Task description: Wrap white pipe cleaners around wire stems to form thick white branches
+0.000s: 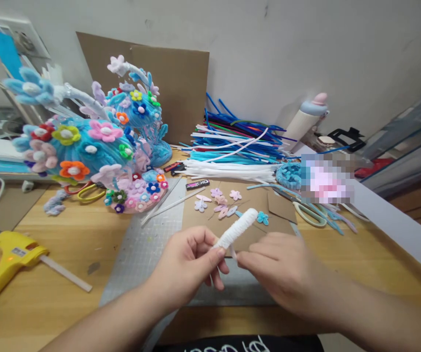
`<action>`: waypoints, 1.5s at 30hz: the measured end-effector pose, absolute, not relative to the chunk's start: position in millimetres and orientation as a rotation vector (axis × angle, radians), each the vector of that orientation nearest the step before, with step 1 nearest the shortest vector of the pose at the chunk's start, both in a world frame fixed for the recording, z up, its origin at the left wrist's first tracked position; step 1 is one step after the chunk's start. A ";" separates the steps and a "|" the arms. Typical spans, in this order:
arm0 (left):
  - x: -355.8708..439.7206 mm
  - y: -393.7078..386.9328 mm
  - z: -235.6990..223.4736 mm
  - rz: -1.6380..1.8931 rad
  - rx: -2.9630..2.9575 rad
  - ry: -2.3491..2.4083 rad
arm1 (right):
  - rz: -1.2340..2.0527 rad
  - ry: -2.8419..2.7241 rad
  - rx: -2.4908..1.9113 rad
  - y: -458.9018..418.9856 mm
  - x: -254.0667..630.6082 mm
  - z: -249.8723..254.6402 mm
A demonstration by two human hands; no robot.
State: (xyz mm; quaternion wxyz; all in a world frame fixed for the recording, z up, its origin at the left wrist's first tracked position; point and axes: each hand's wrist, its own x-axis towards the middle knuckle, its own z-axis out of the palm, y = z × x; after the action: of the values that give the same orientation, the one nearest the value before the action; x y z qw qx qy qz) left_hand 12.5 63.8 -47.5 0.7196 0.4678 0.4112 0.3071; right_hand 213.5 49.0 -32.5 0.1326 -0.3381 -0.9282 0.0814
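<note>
My left hand [186, 266] pinches the lower end of a thick rod wrapped in white pipe cleaner [237, 229], which slants up to the right. From the base of the wrapping, a loose white pipe cleaner end [233, 252] runs to my right hand [281, 269], whose fingers are closed on it. That hand is slightly blurred. Beyond the rod, small pink and pale blue fuzzy flowers and petals [216, 192] lie on a cardboard sheet [203, 225]. A blue fuzzy flower [263, 218] sits just past the rod's tip.
Fuzzy-flower-covered blue ornaments [85, 142] stand at the left, above a yellow glue gun [10, 254]. Bundled pipe cleaners [232, 168] are heaped by the wall. Scissors [310, 214] lie at the right, near a white bottle [307, 120]. A grey cutting mat [137, 254] lies beneath the cardboard.
</note>
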 end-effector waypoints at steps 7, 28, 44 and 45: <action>11.7 59.5 -48.3 0.560 1.537 1.086 | 0.054 -2.763 -0.833 48.7 212.2 0.0; 6.3 65.0 -48.8 0.702 0.921 0.663 | 1.584 -2.062 -1.044 88.9 206.0 -23.4; 16.6 65.2 -51.3 0.597 1.204 1.073 | 0.034 -2.774 -0.903 59.1 196.8 -5.9; 17.1 64.0 -52.7 0.554 1.263 1.070 | 0.043 -2.813 -0.912 63.7 195.8 -1.1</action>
State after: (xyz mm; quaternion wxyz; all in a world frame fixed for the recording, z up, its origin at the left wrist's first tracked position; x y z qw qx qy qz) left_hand 17.1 64.0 -52.7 0.6426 0.5545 0.4694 0.2433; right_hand 195.8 63.7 -1.1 0.0917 -0.3071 -0.9471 0.0145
